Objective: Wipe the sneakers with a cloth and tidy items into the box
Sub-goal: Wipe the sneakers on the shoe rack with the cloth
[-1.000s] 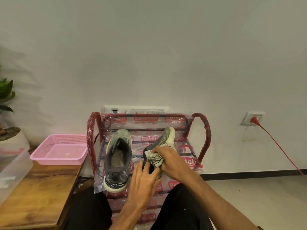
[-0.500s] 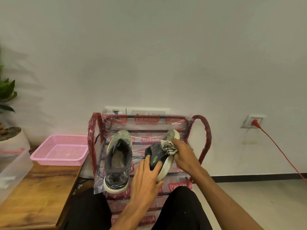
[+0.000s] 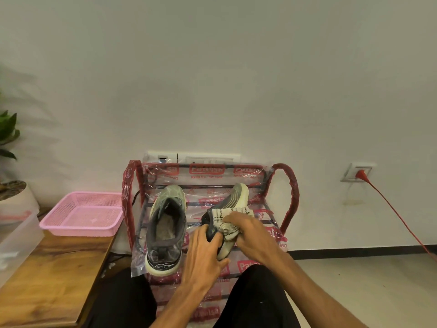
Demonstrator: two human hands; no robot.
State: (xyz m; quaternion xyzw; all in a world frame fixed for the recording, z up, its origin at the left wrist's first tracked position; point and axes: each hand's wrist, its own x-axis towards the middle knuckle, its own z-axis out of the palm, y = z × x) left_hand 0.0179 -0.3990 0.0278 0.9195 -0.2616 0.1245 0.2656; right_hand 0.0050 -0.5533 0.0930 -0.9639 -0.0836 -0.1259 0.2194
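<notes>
Two grey-green sneakers lie on a red shoe rack (image 3: 289, 185) wrapped in clear plastic. The left sneaker (image 3: 165, 230) rests flat, heel toward me. The right sneaker (image 3: 237, 195) is tipped on its side. My left hand (image 3: 203, 254) grips its heel end. My right hand (image 3: 250, 235) holds a bunched white cloth (image 3: 224, 220) with dark stitching and presses it against the sneaker's side, near the heel. The middle of that sneaker is hidden by the cloth and my hands.
A pink mesh basket (image 3: 80, 215) sits on a wooden table (image 3: 54, 275) at the left, beside a clear plastic box (image 3: 16, 240) and a potted plant (image 3: 11, 185). A red cable (image 3: 397, 214) runs from a wall socket at the right. My legs are below the rack.
My right hand has slid the cloth back along the sneaker from the toe end toward the heel. My left hand keeps its grip on the heel.
</notes>
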